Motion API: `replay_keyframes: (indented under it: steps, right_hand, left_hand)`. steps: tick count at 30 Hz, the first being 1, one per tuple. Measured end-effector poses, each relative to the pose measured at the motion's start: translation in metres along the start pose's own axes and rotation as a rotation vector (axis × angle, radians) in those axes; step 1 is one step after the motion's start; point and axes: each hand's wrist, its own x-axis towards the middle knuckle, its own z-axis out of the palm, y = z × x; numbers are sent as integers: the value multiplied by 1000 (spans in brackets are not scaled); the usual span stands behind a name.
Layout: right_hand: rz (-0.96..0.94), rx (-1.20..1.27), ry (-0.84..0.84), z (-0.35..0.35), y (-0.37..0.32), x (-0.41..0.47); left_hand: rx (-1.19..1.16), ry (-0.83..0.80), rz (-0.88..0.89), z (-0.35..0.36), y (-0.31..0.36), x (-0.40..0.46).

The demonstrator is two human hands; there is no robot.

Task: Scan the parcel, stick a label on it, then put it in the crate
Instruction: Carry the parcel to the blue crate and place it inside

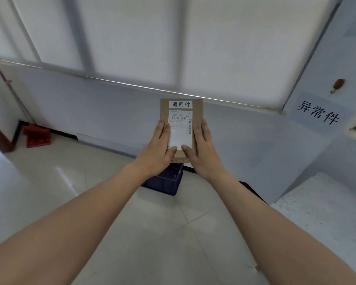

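Observation:
A flat brown cardboard parcel (197, 112) is held up at arm's length in the middle of the view. It carries a white shipping label (180, 130) with barcodes and, above that, a small white label (180, 104) with black characters. My left hand (158, 147) grips its left edge and my right hand (201, 149) grips its right edge, both thumbs pressing on the front near the bottom. Directly below the parcel, on the floor by the wall, stands a dark blue plastic crate (164, 182), mostly hidden by my hands.
A red object (37, 135) lies on the tiled floor at the left by the wall. A white surface (321, 206) sits at the right. A paper sign with black characters (317, 114) hangs on the right wall. Frosted windows fill the top.

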Motion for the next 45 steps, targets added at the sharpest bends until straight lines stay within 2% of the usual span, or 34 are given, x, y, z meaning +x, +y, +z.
replay_keyframes:
  steps: [14,28,33,39,45]
  right_hand:
    - [44,9,-75,105,16,172]
    - [242,-64,5,236,-13,312]
    - [302,-98,9,263,-16,355]
    - [375,-92,-19,288,18,395]
    - [422,-30,-117,324,86,435]
  left_hand:
    - [7,-9,-53,-34,-145,130]
    - [-55,-159,101,-95,-320,245]
    - [-85,-207,129,-106,-364,286]
    - [-87,-328,153,-88,-411,342]
    - [-23,-458,123,-41,-460,399]
